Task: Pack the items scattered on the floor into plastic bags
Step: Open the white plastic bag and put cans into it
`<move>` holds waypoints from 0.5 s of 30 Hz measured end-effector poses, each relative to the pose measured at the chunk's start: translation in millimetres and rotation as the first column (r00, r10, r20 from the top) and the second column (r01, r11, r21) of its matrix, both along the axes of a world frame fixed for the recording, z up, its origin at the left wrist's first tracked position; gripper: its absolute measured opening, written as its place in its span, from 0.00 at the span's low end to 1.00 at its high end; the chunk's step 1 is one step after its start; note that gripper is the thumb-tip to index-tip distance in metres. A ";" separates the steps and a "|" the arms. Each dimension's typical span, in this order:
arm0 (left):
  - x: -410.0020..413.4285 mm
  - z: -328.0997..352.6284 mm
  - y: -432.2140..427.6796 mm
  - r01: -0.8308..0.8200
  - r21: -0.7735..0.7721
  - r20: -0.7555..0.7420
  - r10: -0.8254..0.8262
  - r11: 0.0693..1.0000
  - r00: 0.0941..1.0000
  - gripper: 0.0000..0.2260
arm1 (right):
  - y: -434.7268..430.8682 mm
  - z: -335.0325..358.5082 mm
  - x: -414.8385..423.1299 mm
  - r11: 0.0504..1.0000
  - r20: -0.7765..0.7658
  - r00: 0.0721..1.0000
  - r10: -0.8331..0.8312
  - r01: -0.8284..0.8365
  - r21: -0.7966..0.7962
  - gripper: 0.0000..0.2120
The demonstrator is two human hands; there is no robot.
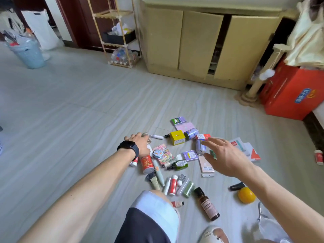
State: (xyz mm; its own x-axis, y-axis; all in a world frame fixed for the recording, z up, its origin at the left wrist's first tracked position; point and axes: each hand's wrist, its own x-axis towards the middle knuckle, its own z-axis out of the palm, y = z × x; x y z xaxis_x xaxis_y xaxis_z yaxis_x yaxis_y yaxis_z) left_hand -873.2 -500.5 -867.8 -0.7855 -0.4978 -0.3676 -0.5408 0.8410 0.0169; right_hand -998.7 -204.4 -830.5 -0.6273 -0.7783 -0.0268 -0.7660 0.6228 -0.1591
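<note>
My left hand reaches to the floor, its grip hidden from me; my right hand hovers, fingers spread, empty.

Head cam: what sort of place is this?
Probably a room in someone's home, not a lab or warehouse. A beige cabinet with doors ajar stands against the wall, a cat scratching post beside it, and a bamboo shelf rack holds household clutter.

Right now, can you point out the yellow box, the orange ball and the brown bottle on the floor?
yellow box [177, 136]: head view, its top face.
orange ball [246, 195]: head view, its round middle.
brown bottle [207, 206]: head view, its label.
</note>
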 end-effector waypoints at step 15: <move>-43.4 -229.3 -29.2 -0.263 0.162 0.010 0.265 0.951 0.964 0.39 | -53.5 -195.8 -117.3 0.914 0.246 0.968 -0.055 -0.051 0.402 0.28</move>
